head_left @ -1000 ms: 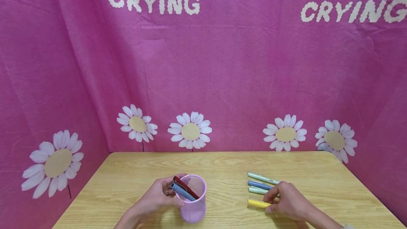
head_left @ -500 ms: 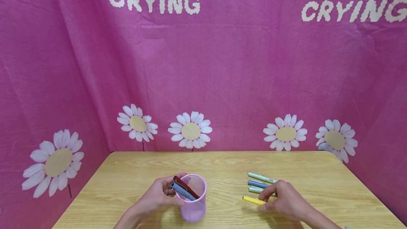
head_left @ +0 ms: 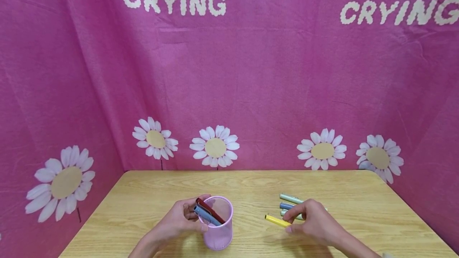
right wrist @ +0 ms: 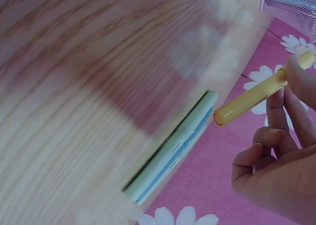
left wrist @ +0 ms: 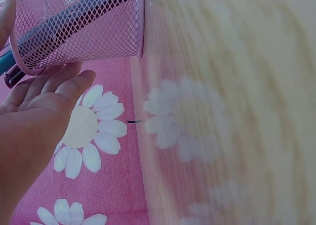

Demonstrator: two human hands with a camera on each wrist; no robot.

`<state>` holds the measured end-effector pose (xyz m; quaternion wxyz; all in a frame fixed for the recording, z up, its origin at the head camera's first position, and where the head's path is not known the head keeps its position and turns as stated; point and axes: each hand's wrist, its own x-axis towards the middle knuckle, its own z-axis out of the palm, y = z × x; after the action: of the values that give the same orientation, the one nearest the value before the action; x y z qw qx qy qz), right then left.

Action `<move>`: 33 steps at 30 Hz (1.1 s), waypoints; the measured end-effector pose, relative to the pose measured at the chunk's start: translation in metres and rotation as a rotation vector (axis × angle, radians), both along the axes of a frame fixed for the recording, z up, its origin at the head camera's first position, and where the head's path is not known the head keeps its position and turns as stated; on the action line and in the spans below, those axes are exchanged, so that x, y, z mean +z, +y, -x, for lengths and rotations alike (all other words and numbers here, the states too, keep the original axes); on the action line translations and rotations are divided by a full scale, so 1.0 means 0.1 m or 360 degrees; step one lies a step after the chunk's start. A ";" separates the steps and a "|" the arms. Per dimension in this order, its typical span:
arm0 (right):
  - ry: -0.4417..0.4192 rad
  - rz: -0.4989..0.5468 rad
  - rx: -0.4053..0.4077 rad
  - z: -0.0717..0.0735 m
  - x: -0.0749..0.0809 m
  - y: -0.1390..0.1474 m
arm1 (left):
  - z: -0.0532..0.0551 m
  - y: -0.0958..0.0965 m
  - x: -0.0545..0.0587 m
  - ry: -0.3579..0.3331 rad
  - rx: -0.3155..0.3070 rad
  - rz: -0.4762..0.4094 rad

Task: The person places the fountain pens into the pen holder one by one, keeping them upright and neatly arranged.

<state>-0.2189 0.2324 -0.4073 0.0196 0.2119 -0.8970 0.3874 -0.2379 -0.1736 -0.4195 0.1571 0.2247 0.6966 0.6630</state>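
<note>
A pink mesh pen cup stands on the table at centre left, with a dark red pen and a grey-blue pen leaning in it. My left hand holds the cup by its left side, thumb near the rim and fingers behind. Between thumb and fingers, my right hand pinches a yellow pen. The right wrist view shows this yellow pen raised off the table, one end sticking out past the thumb.
Behind the right hand, a pale green pen, a blue pen and a second pale green pen lie side by side, partly covered by it. The wooden table backs onto a pink cloth printed with daisies.
My right hand has lifted the yellow pen off the table and carried it left, towards the cup. The left hand and cup have stayed in place.
</note>
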 end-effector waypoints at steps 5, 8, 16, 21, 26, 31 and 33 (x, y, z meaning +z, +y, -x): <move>-0.0032 0.0043 -0.0020 -0.02 0.04 -0.06 | 0.00 0.00 0.00 0.0006 -0.0021 -0.0024; -0.0053 0.0072 -0.0021 -0.02 0.07 -0.11 | 0.01 0.00 0.00 0.0003 -0.0018 -0.0017; -0.0033 0.0167 0.0044 -0.01 0.13 -0.22 | 0.01 0.01 -0.01 0.0033 -0.0002 0.0007; -0.0007 0.0198 0.0047 0.00 0.16 -0.28 | 0.01 0.01 -0.03 0.0048 -0.0032 -0.0048; -0.0021 0.0217 0.0031 0.00 0.20 -0.36 | 0.02 0.01 -0.03 0.0100 -0.0061 -0.0064; -0.0043 0.0246 0.0034 0.01 0.24 -0.42 | 0.02 0.01 -0.03 0.0113 -0.0057 -0.0050; -0.0039 0.0259 0.0036 0.01 0.25 -0.44 | 0.02 0.01 -0.02 0.0106 -0.0050 -0.0041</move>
<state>-0.2197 0.1880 -0.3827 0.0215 0.2150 -0.8602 0.4619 -0.2399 -0.1729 -0.4218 0.1412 0.2595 0.6893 0.6615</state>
